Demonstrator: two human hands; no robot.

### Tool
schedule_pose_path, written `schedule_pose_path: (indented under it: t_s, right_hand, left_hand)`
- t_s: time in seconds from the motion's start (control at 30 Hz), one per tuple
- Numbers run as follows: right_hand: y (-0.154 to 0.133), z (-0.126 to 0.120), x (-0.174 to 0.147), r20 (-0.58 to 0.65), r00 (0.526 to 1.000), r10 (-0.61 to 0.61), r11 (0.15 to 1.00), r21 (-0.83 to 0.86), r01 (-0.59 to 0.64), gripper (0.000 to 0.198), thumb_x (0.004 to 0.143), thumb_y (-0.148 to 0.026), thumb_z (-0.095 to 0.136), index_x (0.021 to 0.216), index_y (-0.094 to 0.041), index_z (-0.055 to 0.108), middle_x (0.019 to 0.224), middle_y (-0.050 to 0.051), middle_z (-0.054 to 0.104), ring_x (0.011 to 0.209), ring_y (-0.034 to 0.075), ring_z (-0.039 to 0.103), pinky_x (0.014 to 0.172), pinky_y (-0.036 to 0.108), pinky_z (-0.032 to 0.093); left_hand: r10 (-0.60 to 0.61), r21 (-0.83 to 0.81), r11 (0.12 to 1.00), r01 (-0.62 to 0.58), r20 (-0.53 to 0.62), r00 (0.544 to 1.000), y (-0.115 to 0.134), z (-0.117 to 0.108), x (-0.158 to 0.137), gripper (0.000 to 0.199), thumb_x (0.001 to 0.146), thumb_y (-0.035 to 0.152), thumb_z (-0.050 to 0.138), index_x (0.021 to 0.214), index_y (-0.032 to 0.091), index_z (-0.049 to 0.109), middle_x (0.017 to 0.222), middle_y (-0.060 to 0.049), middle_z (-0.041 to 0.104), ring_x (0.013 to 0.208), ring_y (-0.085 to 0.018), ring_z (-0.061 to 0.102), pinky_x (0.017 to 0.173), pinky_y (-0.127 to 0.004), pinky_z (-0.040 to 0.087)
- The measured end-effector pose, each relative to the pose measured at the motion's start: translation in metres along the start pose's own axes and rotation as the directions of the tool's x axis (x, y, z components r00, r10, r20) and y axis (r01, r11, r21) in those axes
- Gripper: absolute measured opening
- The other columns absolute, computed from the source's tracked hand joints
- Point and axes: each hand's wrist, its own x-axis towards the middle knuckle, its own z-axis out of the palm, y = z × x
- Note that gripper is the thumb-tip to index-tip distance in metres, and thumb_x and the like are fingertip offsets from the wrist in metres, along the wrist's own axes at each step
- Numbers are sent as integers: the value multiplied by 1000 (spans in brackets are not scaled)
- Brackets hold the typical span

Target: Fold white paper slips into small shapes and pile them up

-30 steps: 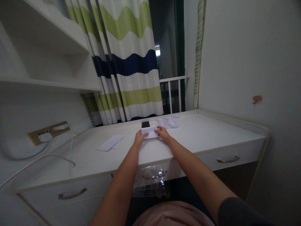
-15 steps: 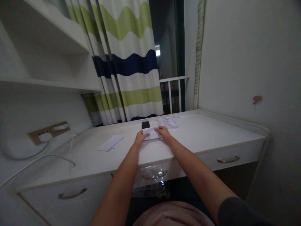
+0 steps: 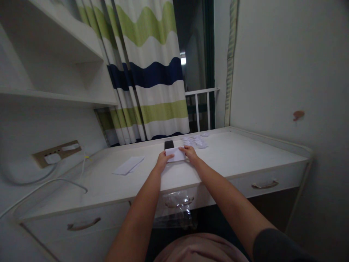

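A small white sheet of paper point(image 3: 176, 154) is held between my two hands above the desk. My left hand point(image 3: 162, 160) grips its left side, thumb lying on the near face. On the opposite side my right hand point(image 3: 190, 153) pinches the upper right edge with thumb and fingers. Behind the paper lies a dark phone-like rectangle point(image 3: 168, 145), partly covered by it. A heap of small white paper pieces point(image 3: 195, 141) rests just beyond my right hand. To the left, a few larger white sheets point(image 3: 128, 165) overlap on the desktop.
The white desk point(image 3: 231, 153) has drawers with metal handles below its front edge. A clear plastic bag point(image 3: 177, 207) hangs at the middle drawer. At left are a wall socket point(image 3: 57, 153) with plugs and a cable point(image 3: 62, 179) reaching onto the desk. A striped curtain point(image 3: 160, 91) hangs behind.
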Motion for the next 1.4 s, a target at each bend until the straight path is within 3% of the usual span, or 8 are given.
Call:
schedule_pose_path:
  t_s: [0.23,0.93,1.23,1.4]
  right_hand:
    - [0,-1,2,-12,1000,-10,1000,12,10,34,50,-44,70,60,-13,61,47,-4,48,43,7,38,42,22,25]
    - [-8,2,0,-35,992,121,989,95,-117,26,57,-37,66,69,-15,66,52,-2,54,47,8,44,46,21,32]
    - [0,0,1,11,998,65,998,-11,-64,33,47,-41,73,58,-13,60,52,0,56,46,10,47,44,23,33]
    - [-4,-1,0,-2,999,34,999,16,-34,28,47,-36,73,58,-14,60,52,-1,57,48,10,49,48,23,36]
  left_hand:
    - [-4,-28,1000,4,13,1000,0,0,1,47,41,23,78,84,11,63,76,-6,68,70,-18,62,69,-30,48]
    - [-14,-9,1000,14,0,1000,1,0,-1,47,43,25,77,86,12,63,76,-5,67,66,-17,61,62,-29,48]
    - [-32,-5,999,32,29,999,1,2,-1,47,42,24,78,84,12,63,79,-7,68,71,-19,62,66,-30,49]
    - [-27,13,1000,26,48,998,1,2,-1,44,42,24,78,83,12,64,76,-6,68,69,-19,62,64,-29,48]
